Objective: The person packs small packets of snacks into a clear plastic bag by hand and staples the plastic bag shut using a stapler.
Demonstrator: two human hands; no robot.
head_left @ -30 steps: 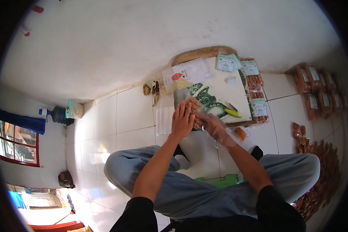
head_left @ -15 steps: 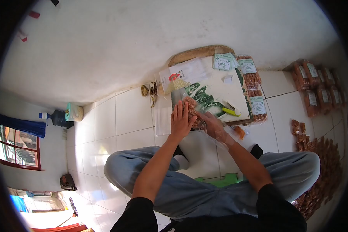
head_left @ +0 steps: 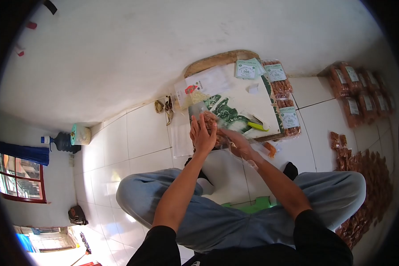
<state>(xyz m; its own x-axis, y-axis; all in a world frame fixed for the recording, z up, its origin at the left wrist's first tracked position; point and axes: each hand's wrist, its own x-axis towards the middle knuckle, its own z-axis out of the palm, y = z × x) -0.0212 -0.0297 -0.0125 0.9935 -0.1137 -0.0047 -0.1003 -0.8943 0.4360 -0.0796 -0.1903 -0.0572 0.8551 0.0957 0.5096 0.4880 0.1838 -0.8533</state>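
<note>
A clear plastic bag [head_left: 221,141] of small brown snack packs lies at the near edge of a low board. Across its left side rests my left hand [head_left: 202,136], fingers stretched over the bag. My right hand [head_left: 236,142] reaches into the bag's mouth from the right, with loose film around its wrist. The right fingertips are hidden among film and snacks. A yellow-green cutter [head_left: 258,127] lies on the board, right of the bag. Labelled snack packs [head_left: 277,79] stand along the board's right edge, and green printed labels [head_left: 247,69] lie at its top.
The low board [head_left: 264,99] is by the wall. Flat plastic sheets [head_left: 213,82] cover its upper left. Filled packs [head_left: 361,95] are stacked at the far right, above a heap of small brown packets [head_left: 368,195]. An orange scrap [head_left: 269,150] is on the floor.
The view has shifted slightly. My left hand's fingers are closer together on the bag, and my right hand still reaches into the bag.
</note>
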